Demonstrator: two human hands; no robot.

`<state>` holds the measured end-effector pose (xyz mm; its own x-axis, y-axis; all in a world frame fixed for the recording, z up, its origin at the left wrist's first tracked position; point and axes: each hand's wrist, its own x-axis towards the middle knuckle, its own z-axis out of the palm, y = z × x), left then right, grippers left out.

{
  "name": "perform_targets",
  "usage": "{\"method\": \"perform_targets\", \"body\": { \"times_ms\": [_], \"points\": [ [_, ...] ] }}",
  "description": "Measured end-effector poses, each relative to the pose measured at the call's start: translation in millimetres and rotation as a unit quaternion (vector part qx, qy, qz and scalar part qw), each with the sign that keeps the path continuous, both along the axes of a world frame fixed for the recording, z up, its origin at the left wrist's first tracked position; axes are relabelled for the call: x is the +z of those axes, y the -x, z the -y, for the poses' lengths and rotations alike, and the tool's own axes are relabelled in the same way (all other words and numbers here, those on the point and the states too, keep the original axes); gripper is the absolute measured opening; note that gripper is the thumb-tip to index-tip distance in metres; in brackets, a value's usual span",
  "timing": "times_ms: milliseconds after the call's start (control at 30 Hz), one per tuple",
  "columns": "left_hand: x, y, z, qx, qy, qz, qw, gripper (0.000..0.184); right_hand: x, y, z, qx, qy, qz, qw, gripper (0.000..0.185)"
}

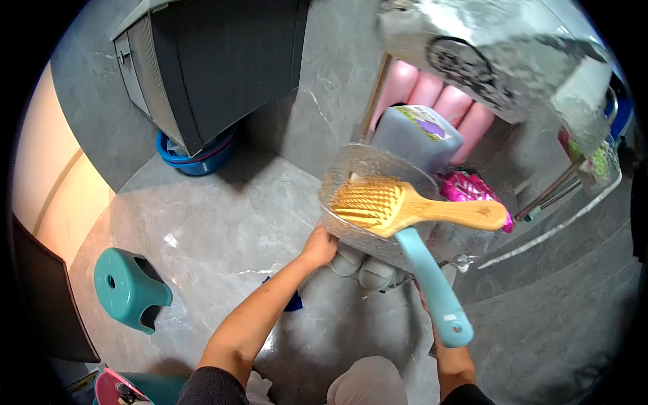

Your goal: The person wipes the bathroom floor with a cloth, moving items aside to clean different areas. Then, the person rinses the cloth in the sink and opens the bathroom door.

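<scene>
A clear textured plastic container [344, 158] is in front of me, with my left hand [322, 246] closed on its lower left side; the fingertips are hidden behind it. A wooden paddle hairbrush [445, 210] lies across its top, bristles up, its handle reaching to the right. Under the hairbrush, a light blue handle [432, 287] sticks out towards me; what it belongs to is hidden. My right hand [423, 298] is mostly covered by that handle, low on the container's right, and its fingers do not show.
Behind the container are a large purple-grey jug [415, 138], several pink bottles [452, 104] and a bright pink packet [469, 187]. Crumpled clear plastic [486, 40] hangs above. A teal stool [128, 287] and a blue basin [196, 160] stand on the left floor. Grey shoes [374, 273] lie below.
</scene>
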<state>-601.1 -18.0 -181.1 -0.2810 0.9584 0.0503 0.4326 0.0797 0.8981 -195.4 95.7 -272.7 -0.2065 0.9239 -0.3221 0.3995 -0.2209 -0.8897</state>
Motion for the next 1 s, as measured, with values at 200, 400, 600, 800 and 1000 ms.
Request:
{"method": "perform_targets", "body": {
  "times_ms": [200,400,600,800,1000],
  "points": [
    [8,-25,-7,-0.035,-0.011,0.018,0.999,0.071,23,-31,8,-0.042,0.014,-0.092,0.995,0.02],
    [8,-40,-9,-0.068,-0.147,0.052,0.985,0.075,35,-39,32,-0.103,-0.039,-0.069,0.992,0.025],
    [2,-26,13,-0.101,-0.19,0.07,0.974,0.073,29,-28,63,-0.235,-0.052,0.051,0.969,0.02],
    [-170,26,100,-0.097,0.027,-0.131,0.986,0.064,-31,128,136,0.33,-0.027,0.152,0.931,0.032],
    [-187,101,183,0.013,0.135,-0.002,0.991,0.058,-133,314,179,0.637,-0.358,0.198,0.653,0.07]
  ]
}}
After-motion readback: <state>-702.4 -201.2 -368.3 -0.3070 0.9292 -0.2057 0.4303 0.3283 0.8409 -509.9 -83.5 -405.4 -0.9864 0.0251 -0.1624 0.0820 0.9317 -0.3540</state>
